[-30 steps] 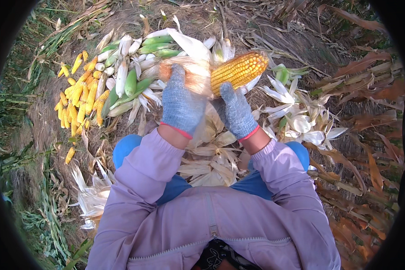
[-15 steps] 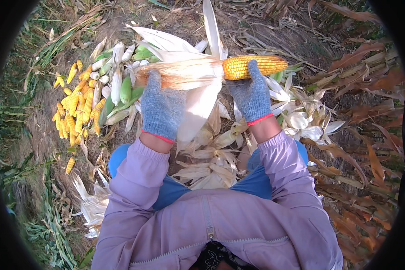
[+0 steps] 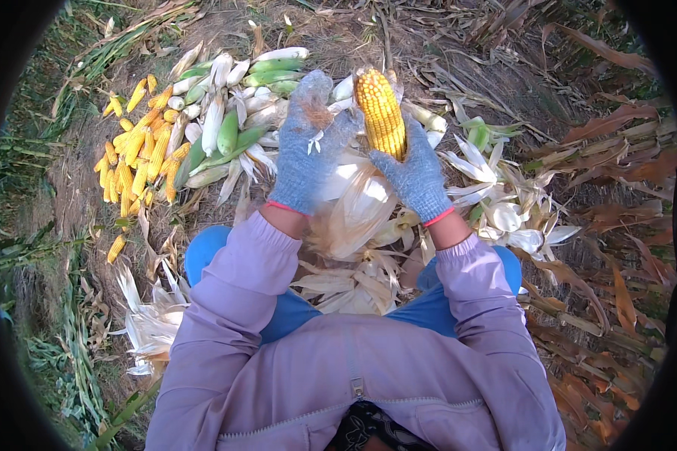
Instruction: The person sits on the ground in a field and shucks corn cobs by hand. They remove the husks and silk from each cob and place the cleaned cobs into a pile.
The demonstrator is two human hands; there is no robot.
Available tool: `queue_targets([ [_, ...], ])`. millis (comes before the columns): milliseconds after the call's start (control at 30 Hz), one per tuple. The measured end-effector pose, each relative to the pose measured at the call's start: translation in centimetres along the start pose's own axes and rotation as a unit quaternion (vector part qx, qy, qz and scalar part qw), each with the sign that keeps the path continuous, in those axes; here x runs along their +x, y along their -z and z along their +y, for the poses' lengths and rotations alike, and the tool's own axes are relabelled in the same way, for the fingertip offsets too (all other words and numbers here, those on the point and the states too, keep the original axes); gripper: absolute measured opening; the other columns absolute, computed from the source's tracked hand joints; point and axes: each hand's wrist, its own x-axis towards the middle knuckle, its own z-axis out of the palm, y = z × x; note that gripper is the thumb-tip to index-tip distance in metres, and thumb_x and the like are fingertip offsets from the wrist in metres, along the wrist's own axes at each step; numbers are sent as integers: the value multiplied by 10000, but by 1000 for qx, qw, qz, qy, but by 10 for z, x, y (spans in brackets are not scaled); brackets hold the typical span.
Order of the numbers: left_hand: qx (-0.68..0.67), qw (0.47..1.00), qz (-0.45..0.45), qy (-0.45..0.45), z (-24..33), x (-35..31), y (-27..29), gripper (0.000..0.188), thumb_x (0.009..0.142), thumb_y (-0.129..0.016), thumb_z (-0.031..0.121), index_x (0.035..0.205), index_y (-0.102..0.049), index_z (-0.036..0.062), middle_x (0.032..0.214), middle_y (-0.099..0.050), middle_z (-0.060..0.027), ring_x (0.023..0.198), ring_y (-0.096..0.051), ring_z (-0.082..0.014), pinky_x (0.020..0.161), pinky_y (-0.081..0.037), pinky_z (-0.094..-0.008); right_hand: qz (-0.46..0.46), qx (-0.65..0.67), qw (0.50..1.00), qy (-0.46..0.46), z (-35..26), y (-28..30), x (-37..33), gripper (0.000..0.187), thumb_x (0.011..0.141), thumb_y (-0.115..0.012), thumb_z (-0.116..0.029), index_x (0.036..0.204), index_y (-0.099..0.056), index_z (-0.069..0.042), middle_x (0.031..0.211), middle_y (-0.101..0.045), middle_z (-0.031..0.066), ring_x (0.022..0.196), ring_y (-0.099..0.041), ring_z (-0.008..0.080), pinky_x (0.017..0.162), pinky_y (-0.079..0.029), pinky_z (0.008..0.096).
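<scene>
Step in hand, as judged from the frame: husking one ear of maize.

Right hand [image 3: 416,177], in a grey knit glove with a red cuff: grip closed around the lower end of the yellow cob [image 3: 381,111]. The cob stands nearly upright, tip pointing away from the person, kernels bare along the whole visible length.

Left hand [image 3: 311,146], gloved alike: just left of the cob, fingers curled about pale husk leaves [image 3: 351,201] that hang below the cob toward the lap. A tuft of brown silk lies against the fingers. Whether this grip is fully clamped on the leaves cannot be told; the fingers are bent, not spread.

Surroundings, relative to the cob:
- Far left, on the ground: a heap of husked yellow cobs [image 3: 132,158].
- Between that heap and the cob: a pile of unhusked ears [image 3: 229,105], green and white.
- Right and below: discarded white husks [image 3: 504,203] spread over dry stalks.

Next move, as a judgement: the hanging leaves appear joined at the cob base, so separation calls for a firm hold on the cob with the right hand and a downward pull or snap of the leaves with the left.
</scene>
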Motion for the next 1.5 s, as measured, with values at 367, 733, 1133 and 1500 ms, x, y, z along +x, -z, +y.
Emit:
queue_targets([
  [367, -150, 977, 103, 114, -5, 0, -23, 349, 812, -774, 46, 1077, -548, 49, 960, -621, -30, 826, -633, -108, 724, -536, -251, 6, -36, 995, 97, 0, -31, -16, 730, 728, -827, -281, 1314, -483, -14, 1194, -576, 199, 1120, -589, 350, 970, -471, 414],
  [733, -309, 929, -117, 167, 2, 11, -20, 426, 873, -714, 103, 1264, -560, 37, 1040, -650, -54, 956, -649, -174, 841, -551, -315, -281, 260, 923, 36, 18, 10, -5, 782, 706, -880, -228, 1362, -506, -22, 1256, -622, 75, 1133, -591, 170, 998, -467, 336],
  [1133, -413, 882, -92, 208, -1, 16, -18, 655, 943, -509, 611, 1271, -522, 44, 1160, -625, -132, 1001, -636, -267, 839, -568, -416, -322, 343, 882, -14, 29, 5, -6, 692, 798, -805, -289, 1362, -508, -20, 1199, -649, 90, 1086, -605, 162, 949, -493, 296],
  [1500, -48, 998, 28, -2, -16, 10, -22, 257, 1049, -462, 242, 1186, -571, 54, 1012, -641, -50, 874, -645, -123, 733, -547, -276, -248, 212, 945, -1, -7, 7, -11, 778, 764, -837, -311, 1388, -476, -17, 1289, -595, 92, 1160, -565, 178, 1021, -442, 325],
])
